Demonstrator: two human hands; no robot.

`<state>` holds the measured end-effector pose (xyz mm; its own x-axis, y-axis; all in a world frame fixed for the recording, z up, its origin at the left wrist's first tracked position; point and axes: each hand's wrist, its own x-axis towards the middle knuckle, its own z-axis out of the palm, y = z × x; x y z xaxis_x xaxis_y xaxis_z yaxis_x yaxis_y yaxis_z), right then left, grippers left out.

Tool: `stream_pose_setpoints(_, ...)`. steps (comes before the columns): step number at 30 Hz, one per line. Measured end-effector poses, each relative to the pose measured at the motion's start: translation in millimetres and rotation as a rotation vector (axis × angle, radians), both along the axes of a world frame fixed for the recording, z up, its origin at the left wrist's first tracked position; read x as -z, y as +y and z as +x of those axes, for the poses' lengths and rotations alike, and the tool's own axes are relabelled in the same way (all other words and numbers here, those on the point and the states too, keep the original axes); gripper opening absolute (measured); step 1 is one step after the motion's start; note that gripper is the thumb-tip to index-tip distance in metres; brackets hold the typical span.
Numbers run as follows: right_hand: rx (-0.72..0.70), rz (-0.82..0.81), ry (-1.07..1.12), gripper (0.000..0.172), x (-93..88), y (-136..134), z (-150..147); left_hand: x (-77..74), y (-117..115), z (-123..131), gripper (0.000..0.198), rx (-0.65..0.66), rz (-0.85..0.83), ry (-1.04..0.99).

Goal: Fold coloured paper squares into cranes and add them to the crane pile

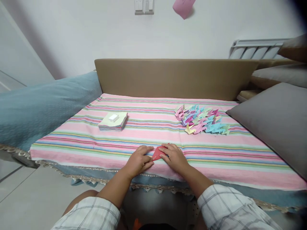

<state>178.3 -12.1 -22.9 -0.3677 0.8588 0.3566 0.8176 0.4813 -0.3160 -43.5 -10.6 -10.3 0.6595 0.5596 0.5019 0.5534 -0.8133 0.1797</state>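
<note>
A small piece of folded red paper (157, 153) lies on the striped cloth near the front edge of the seat. My left hand (139, 159) is at its left corner, with fingertips and thumb touching the paper. From the other side, my right hand (174, 157) grips the right part, its bent fingers covering that end. How the paper is folded under the fingers is partly hidden. Behind my right hand sits a group of folded paper cranes (201, 119) in pink, blue, purple, yellow and green. At the left rests a stack of square coloured paper (112, 123).
On the paper stack is a small white box-like object (113, 118). The pink striped cloth (148, 127) covers the seat before a brown backrest (175, 78). Grey cushions (275, 118) lean at the right; a blue-covered armrest (52, 105) borders the left.
</note>
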Motion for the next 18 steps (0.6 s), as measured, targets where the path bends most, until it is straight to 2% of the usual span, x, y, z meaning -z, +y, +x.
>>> stream_pose_setpoints(4, -0.003, -0.007, 0.002, 0.03, 0.4, 0.6, 0.2, -0.9, 1.6, -0.9, 0.009, 0.022, 0.003, -0.004)
stream_pose_setpoints(18, -0.002, -0.023, 0.022, 0.031, 1.9, 1.5, -0.5, -2.2, 3.3, -3.4, 0.02, 0.041, -0.074, -0.009)
